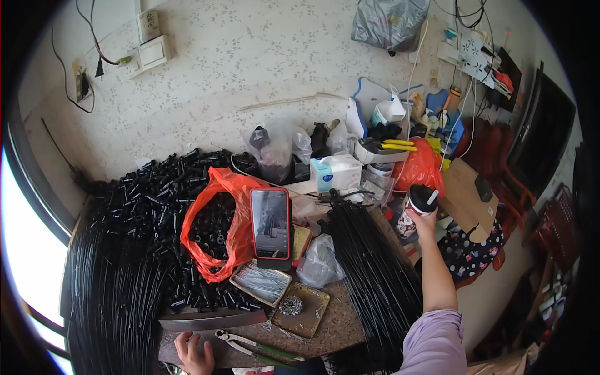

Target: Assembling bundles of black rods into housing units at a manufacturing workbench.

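Note:
At the right side of the table, my right hand (425, 222) is wrapped round a patterned cup (409, 212) with a black lid and a pale spout or straw. The cup stands nearly upright. My left hand (194, 354) rests at the table's front edge with its fingers apart, holding nothing. Beside it lie pincers (256, 345) with green handles. Behind these sit a tray of metal pins (261, 282) and a square tray (320, 314) bearing a cluster of small metal pieces (290, 305). A phone in a red case (270, 224) stands upright behind the pin tray.
Black plastic parts (144, 206) are heaped at the left, above a bundle of thin black rods (112, 300). A red bag (240, 187) holds small black pieces. More black rods (375, 269) lie right of centre. A tissue pack (335, 172) and cardboard box (469, 194) stand farther back.

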Demonstrator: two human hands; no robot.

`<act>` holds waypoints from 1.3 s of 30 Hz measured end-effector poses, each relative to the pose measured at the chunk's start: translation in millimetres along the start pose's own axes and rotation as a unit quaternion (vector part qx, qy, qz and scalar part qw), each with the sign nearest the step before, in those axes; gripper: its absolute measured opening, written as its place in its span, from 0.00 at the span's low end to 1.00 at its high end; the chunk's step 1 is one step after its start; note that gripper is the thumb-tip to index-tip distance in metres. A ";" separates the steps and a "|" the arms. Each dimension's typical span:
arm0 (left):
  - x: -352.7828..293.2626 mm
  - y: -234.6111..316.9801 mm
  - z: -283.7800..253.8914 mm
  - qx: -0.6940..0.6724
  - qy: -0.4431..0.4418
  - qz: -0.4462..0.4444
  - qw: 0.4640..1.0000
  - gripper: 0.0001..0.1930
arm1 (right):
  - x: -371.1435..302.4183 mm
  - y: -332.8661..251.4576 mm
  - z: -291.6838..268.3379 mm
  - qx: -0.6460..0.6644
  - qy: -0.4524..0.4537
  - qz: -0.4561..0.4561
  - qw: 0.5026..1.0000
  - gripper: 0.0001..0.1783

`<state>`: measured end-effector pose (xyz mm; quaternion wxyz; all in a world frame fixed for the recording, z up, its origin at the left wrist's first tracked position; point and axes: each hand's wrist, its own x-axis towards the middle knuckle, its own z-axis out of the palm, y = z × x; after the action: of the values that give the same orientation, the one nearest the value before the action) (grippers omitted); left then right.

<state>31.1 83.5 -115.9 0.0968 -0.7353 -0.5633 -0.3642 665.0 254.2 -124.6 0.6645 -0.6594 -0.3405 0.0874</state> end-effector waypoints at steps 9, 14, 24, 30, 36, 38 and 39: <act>-13.5 -10.0 -0.5 -0.019 0.017 -0.049 0.998 0.12 | -29.7 -34.6 -23.2 -0.071 0.066 -0.053 0.994 0.45; -3.0 -6.7 4.9 -0.051 0.042 -0.028 0.997 0.11 | -102.7 -175.2 -74.4 -0.045 -0.065 -0.154 0.985 0.27; -6.1 -13.4 2.7 -0.101 0.092 -0.030 0.990 0.08 | -373.3 -307.8 -58.1 0.263 -0.362 0.217 0.868 0.41; -18.8 -25.8 -2.8 -0.121 0.107 -0.050 0.986 0.07 | -444.0 -339.9 -27.8 0.059 -0.494 -0.288 0.818 0.42; -18.5 -26.5 -2.6 -0.136 0.113 -0.048 0.983 0.06 | -469.8 -353.6 -27.8 0.052 -0.490 -0.328 0.806 0.34; -15.8 -23.7 -1.9 -0.137 0.117 -0.050 0.982 0.06 | -476.2 -352.6 -21.7 0.055 -0.450 -0.335 0.826 0.30; -15.1 -23.5 -1.8 -0.138 0.118 -0.050 0.982 0.06 | -478.2 -351.3 -18.5 0.056 -0.406 -0.347 0.844 0.27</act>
<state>7.7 79.2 -130.6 0.0418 -0.6641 -0.5283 -0.5274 198.6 -71.5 44.8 0.4901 -0.3653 -0.7807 0.1296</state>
